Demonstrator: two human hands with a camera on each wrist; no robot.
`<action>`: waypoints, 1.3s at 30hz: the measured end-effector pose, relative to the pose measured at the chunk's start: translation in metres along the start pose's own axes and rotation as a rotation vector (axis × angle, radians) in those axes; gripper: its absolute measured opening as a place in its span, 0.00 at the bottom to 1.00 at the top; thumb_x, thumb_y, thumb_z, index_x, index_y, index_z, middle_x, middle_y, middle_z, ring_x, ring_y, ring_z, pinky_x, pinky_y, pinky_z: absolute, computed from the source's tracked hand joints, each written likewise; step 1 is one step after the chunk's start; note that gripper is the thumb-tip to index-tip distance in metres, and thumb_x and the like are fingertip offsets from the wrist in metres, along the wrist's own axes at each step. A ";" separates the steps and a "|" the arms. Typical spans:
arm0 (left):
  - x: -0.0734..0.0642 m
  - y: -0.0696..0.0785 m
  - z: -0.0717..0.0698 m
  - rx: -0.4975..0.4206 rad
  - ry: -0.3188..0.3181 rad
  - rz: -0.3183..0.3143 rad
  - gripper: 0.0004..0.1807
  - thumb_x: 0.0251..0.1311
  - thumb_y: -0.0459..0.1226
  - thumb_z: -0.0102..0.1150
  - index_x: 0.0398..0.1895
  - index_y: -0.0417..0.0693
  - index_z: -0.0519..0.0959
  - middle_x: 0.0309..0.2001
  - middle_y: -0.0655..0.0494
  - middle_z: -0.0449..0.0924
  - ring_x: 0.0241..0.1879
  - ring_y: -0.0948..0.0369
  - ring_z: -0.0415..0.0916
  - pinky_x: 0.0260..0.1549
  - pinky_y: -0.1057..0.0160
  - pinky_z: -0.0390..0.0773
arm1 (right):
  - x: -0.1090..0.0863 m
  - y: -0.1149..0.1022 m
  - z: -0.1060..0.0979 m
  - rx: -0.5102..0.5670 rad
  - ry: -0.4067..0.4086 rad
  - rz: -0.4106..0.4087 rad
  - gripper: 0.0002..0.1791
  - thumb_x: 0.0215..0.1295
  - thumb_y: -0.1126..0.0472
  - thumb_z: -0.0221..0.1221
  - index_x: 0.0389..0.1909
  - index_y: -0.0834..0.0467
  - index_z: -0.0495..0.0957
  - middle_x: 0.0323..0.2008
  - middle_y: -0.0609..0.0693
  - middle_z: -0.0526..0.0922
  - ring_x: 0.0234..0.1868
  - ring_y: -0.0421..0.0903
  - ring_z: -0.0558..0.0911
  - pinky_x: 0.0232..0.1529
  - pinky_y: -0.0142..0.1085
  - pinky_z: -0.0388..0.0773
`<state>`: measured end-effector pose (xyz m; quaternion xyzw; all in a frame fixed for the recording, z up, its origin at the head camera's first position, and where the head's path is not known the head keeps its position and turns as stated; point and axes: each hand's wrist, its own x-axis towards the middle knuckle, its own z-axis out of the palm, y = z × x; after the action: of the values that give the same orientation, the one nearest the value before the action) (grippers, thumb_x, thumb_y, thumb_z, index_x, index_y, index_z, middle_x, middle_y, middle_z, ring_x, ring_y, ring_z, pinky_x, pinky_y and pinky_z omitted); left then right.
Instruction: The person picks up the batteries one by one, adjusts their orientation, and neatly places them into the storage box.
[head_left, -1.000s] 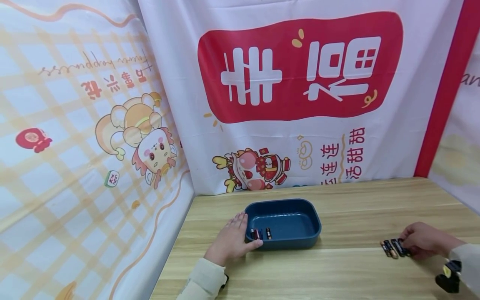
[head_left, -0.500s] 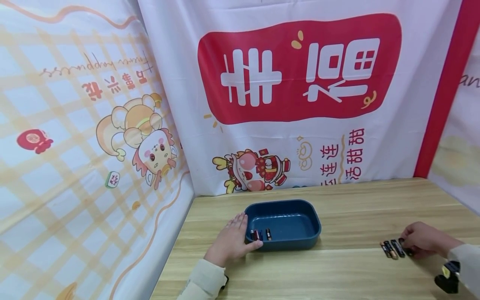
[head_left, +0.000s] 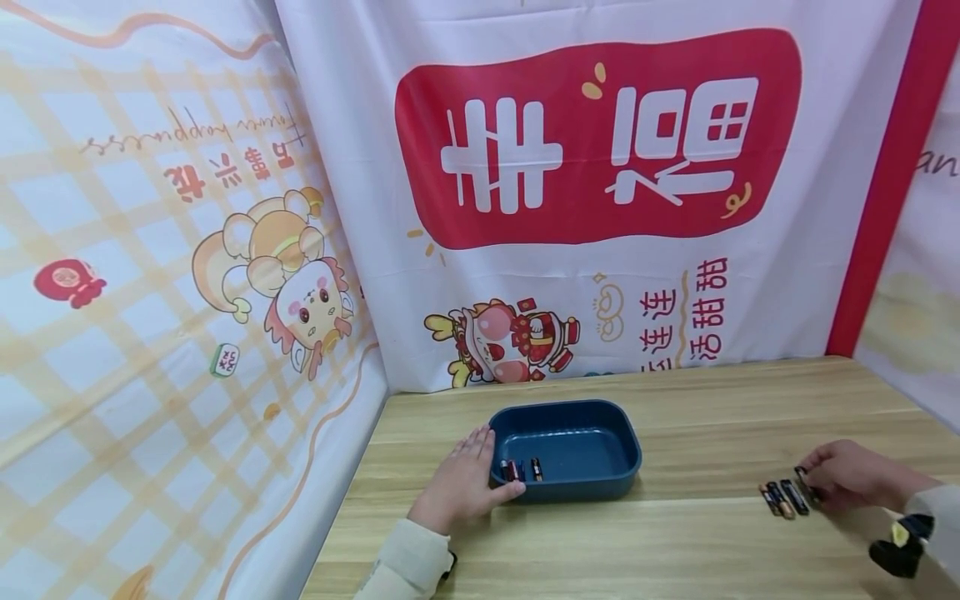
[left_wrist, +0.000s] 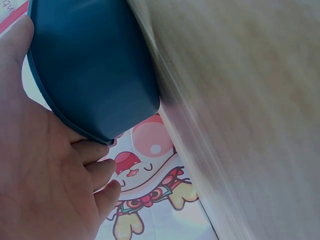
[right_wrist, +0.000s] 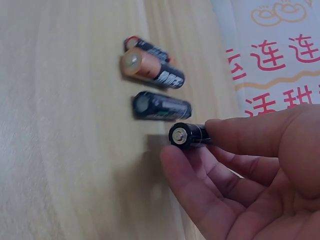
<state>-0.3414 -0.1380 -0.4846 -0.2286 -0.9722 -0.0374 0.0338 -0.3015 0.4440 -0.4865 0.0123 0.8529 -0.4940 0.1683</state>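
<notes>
Right of the dark-blue rectangular tray (head_left: 577,491), the right hand (head_left: 847,473) pinches a black cylindrical battery (right_wrist: 189,135) beside a row of dark cylindrical batteries (right_wrist: 162,106). The left hand (head_left: 463,479), fingers extended, touches the tray's left end.

- From the head, left hand (head_left: 459,481) and right hand (head_left: 855,477) are viewed from farthest, forward and down, with cloth (head_left: 600,221) beyond both.
- From the left wrist, the tray (left_wrist: 95,65) against the left hand is viewed closely, low along the table (left_wrist: 250,100).
- From the right wrist, the pinched battery (right_wrist: 184,136) is viewed closely, end-on.
- Tray is shared by head and left wrist, battery by head and right wrist.
</notes>
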 end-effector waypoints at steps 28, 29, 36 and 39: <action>-0.003 -0.003 0.002 0.008 -0.002 -0.005 0.61 0.53 0.78 0.34 0.77 0.41 0.49 0.76 0.47 0.45 0.74 0.51 0.43 0.69 0.50 0.50 | 0.006 -0.030 0.003 0.223 -0.145 -0.036 0.10 0.68 0.71 0.53 0.47 0.72 0.74 0.34 0.54 0.80 0.32 0.46 0.82 0.38 0.40 0.83; -0.003 -0.003 0.002 0.010 -0.002 -0.008 0.61 0.53 0.78 0.33 0.77 0.42 0.49 0.77 0.48 0.45 0.75 0.51 0.42 0.69 0.50 0.50 | 0.007 -0.031 0.004 0.222 -0.145 -0.038 0.11 0.68 0.71 0.52 0.47 0.72 0.73 0.34 0.54 0.80 0.32 0.46 0.82 0.38 0.40 0.83; -0.002 -0.002 0.003 0.021 0.010 -0.003 0.62 0.52 0.79 0.31 0.77 0.42 0.49 0.77 0.48 0.44 0.74 0.51 0.43 0.69 0.51 0.50 | 0.011 -0.043 0.007 0.211 -0.157 -0.096 0.09 0.69 0.70 0.52 0.46 0.71 0.74 0.32 0.53 0.79 0.31 0.45 0.82 0.37 0.40 0.83; -0.001 -0.002 0.003 0.024 0.012 -0.003 0.61 0.53 0.78 0.32 0.77 0.42 0.48 0.77 0.48 0.44 0.75 0.51 0.43 0.69 0.51 0.50 | 0.013 -0.050 0.009 0.202 -0.164 -0.109 0.10 0.70 0.69 0.52 0.47 0.72 0.73 0.32 0.53 0.79 0.31 0.46 0.82 0.37 0.41 0.83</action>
<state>-0.3414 -0.1396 -0.4879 -0.2266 -0.9727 -0.0273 0.0422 -0.3208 0.4088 -0.4533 -0.0575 0.7816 -0.5850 0.2085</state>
